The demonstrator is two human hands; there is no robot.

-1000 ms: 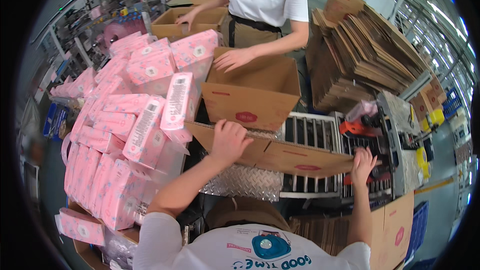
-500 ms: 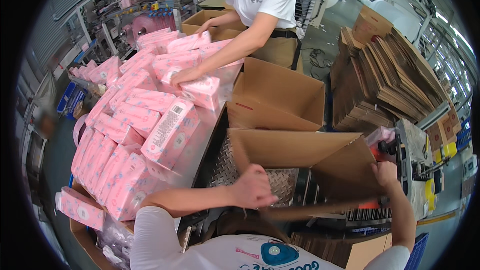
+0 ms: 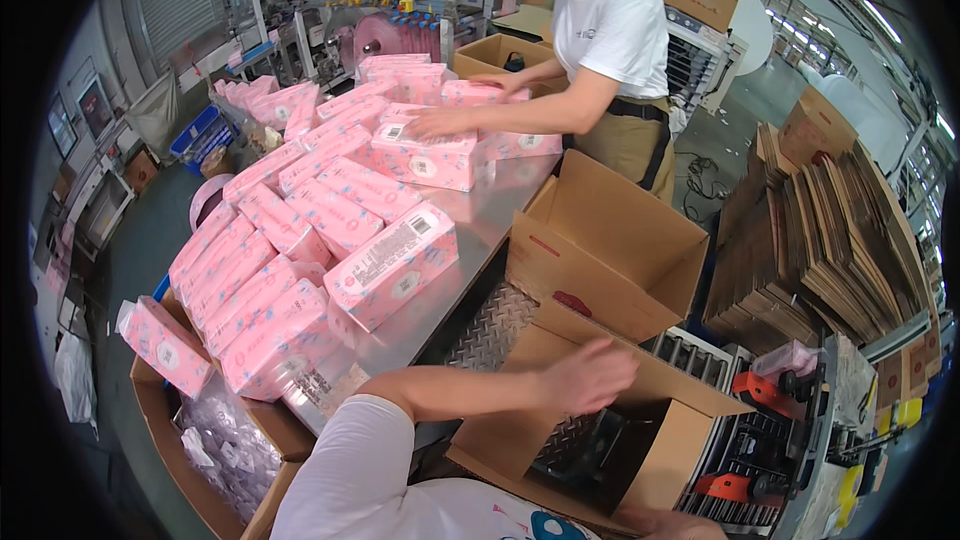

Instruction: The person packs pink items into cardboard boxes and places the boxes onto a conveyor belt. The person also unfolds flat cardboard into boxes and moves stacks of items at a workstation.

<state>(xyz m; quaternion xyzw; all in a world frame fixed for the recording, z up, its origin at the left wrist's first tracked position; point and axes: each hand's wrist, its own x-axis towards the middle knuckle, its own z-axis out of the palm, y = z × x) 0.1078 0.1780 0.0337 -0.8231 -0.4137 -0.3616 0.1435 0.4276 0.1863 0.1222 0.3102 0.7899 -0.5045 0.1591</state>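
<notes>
An open, bottomless-looking cardboard box (image 3: pixel 672 455) stands close in front of me; the dark floor of the work area shows through it. Over its opening hangs my left hand (image 3: pixel 590 378), slightly blurred, fingers loosely stretched and holding nothing. My right hand (image 3: pixel 668 524) is at the box's near right edge, partly cut off by the picture's lower border, and its fingers close on the cardboard. Just beyond stands a second open cardboard box (image 3: pixel 610 240). To the left, pink plastic-wrapped tissue packs (image 3: pixel 392 265) are heaped on a metal table (image 3: pixel 425 318).
Across the table, a co-worker (image 3: pixel 612 30) in a white shirt has both hands on the packs. Flattened cartons (image 3: pixel 815 240) are stacked at the right. Near them lies a roller conveyor with a red-and-black device (image 3: pixel 765 395). A carton of clear plastic scraps (image 3: pixel 230 440) is at lower left.
The near box has been turned and drawn toward me, its right side lower. My left hand has moved right over its opening; my right hand has come down and nearer. My view has shifted left.
</notes>
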